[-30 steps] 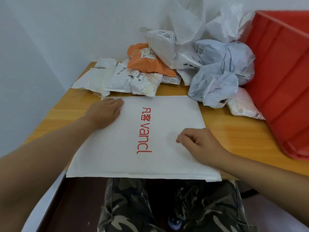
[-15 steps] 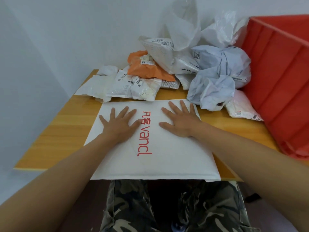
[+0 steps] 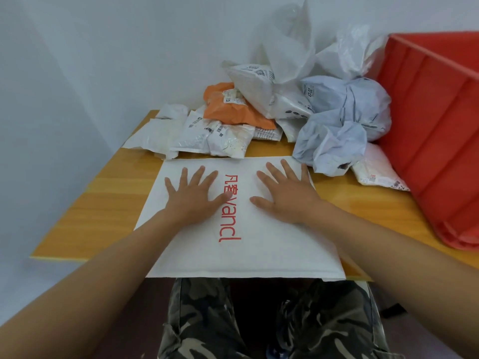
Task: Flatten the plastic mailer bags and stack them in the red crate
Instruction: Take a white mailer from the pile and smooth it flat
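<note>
white mailer (image 3: 259, 244) lay flat at frame centre on the desk (image 3: 108, 203). left hand (image 3: 193, 196) and right hand (image 3: 285, 195) pressed it, fingers spread, released. red crate (image 3: 435, 141) at right edge.

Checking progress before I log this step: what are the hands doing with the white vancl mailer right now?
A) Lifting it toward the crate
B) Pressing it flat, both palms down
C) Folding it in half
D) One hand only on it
B: the left hand and right hand lie spread, fingers straight, on the white mailer, which is flat on the table.
</note>
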Motion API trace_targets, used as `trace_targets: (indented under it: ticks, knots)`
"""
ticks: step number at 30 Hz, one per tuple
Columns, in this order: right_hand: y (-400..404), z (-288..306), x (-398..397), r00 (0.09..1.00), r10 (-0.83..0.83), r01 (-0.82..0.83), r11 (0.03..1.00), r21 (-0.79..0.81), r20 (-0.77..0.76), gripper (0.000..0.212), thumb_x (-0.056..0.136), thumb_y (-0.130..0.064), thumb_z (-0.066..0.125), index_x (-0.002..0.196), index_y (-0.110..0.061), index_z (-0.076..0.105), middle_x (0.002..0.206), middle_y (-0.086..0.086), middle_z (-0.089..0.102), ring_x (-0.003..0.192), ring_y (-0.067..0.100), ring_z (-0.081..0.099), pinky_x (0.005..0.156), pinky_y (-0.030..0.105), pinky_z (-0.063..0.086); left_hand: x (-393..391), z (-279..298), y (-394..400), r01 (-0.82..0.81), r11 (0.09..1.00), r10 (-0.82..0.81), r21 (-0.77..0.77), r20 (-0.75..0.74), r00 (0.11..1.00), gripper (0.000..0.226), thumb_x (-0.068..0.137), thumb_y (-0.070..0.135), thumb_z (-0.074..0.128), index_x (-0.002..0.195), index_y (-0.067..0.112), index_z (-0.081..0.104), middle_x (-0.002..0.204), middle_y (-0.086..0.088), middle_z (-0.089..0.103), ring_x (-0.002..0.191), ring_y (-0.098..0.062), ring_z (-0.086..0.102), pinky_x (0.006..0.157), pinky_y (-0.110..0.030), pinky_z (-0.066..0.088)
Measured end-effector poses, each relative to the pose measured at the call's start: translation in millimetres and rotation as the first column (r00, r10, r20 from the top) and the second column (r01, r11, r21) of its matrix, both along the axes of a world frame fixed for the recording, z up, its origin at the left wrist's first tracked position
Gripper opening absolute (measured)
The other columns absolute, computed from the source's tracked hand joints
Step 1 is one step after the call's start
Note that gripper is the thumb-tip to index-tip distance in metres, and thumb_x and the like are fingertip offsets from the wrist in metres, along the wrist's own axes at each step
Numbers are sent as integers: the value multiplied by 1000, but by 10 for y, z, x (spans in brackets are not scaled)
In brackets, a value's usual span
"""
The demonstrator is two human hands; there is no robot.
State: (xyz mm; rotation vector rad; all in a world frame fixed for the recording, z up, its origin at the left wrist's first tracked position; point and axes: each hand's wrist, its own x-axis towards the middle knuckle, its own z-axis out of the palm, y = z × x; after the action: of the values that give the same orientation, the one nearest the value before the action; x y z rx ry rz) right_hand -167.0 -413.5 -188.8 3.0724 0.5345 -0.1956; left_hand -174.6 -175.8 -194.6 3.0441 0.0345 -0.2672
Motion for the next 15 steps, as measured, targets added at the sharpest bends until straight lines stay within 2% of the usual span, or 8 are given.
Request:
trace_targets:
  ticks: [3, 7, 11, 15]
  knots:
    - [-131, 13, -402, 998, -4, 9, 997, 72, -62, 93, 77, -89, 9, 156, -41, -2, 166, -6, -14, 151, 29, -21, 117, 61, -14, -411, -14, -114, 78, 997, -77, 7, -17, 997, 97, 67, 93, 9, 153, 49, -5, 164, 8, -17, 150, -29, -18, 112, -66, -12]
    - [-297, -139, -712, 988, -1, 7, 999, 36, -154, 95, 75, -91, 10, 155, -44, -11, 163, -8, -25, 147, 26, -30, 119, 56, -15, -754, -200, -146, 90, 996, -89, 28, -61, 994, 98, 66, 95, 8, 150, 50, -13, 163, 8, -21, 150, -30, -20, 114, -66, -12]
    - [-288, -248, -706, 992, -2, 9, 999, 51, -127, 95, 73, -91, 3, 155, -44, -11, 163, -8, -24, 148, 25, -29, 119, 55, -14, -727, -243, -165, 77, 997, -75, 25, -42, 996, 97, 67, 95, 10, 150, 50, -10, 164, 8, -19, 150, -30, -19, 114, -65, -11]
    - [-291, -218, -715, 991, 1, 12, 995, 96, -132, 91, 78, -88, 10, 156, -43, -6, 164, -9, -19, 150, 22, -25, 121, 53, -11, -730, -194, -149, 86, 996, -88, -34, -73, 993, 99, 67, 94, 12, 152, 48, -5, 164, 8, -16, 151, -28, -18, 116, -64, -10]
